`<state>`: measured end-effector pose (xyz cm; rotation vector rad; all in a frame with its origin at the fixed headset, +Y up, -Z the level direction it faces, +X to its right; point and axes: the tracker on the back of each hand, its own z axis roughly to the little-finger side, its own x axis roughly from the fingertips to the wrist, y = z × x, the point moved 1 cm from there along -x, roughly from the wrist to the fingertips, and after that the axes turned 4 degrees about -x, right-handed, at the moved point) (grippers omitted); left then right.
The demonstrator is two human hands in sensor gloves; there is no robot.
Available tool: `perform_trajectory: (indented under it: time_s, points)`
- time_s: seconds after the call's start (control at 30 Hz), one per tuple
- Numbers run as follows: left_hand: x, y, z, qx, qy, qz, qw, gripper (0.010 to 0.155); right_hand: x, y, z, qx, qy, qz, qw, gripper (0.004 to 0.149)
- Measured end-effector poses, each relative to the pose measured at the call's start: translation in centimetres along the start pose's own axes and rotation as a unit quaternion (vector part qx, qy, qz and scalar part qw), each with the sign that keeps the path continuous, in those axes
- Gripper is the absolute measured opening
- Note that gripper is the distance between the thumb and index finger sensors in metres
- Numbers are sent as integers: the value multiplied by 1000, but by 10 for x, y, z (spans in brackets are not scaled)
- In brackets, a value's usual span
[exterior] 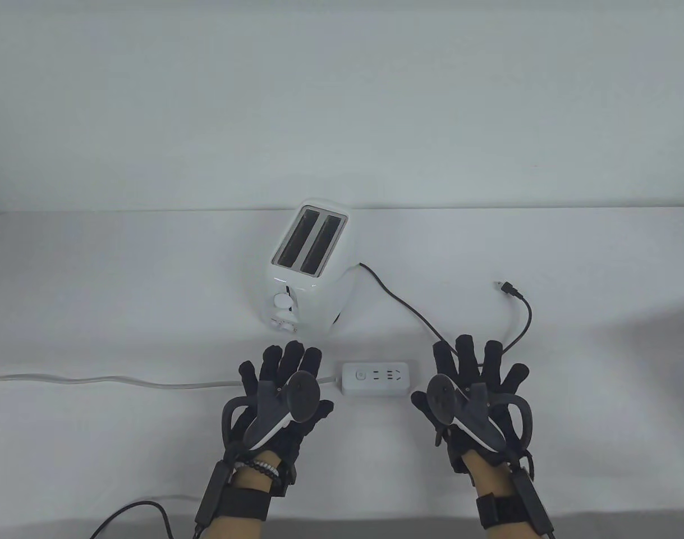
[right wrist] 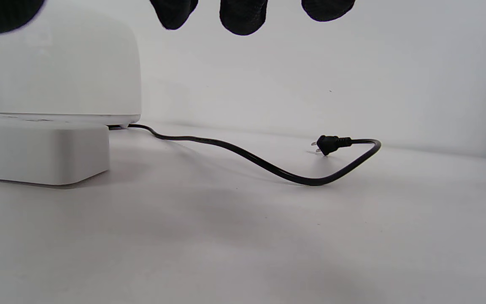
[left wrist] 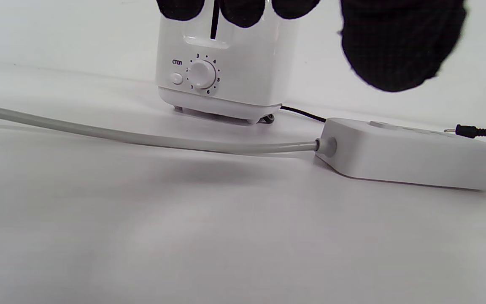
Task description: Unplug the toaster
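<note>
Black moulded two-pin plug (exterior: 506, 288) loose on white cloth-covered desk (exterior: 95, 269), apart from white plastic power strip (exterior: 381, 379); glossy white toaster (exterior: 311, 264) behind. Left hand (exterior: 283, 393), right hand (exterior: 473, 387): fingers spread, holding nothing.

A: Lighting?
B: Bright, even, diffuse from above. Soft grey shadows lie on the bench (exterior: 151, 314) under both hands; no hard glare.
A: Focus?
B: Table view sharp. In the wrist views the fingers (left wrist: 399, 46) at the top edge are blurred, the backgrounds slightly soft.
</note>
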<state>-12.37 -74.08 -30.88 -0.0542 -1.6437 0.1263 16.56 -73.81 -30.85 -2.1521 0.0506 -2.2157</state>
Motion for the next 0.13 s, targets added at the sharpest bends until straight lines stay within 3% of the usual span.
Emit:
perform_trajectory:
  time_s: [0.13]
  points:
    - [-2,-1,-3,-2,-2,7,1000,94,2,-1,4,-3,6,1,1000,95]
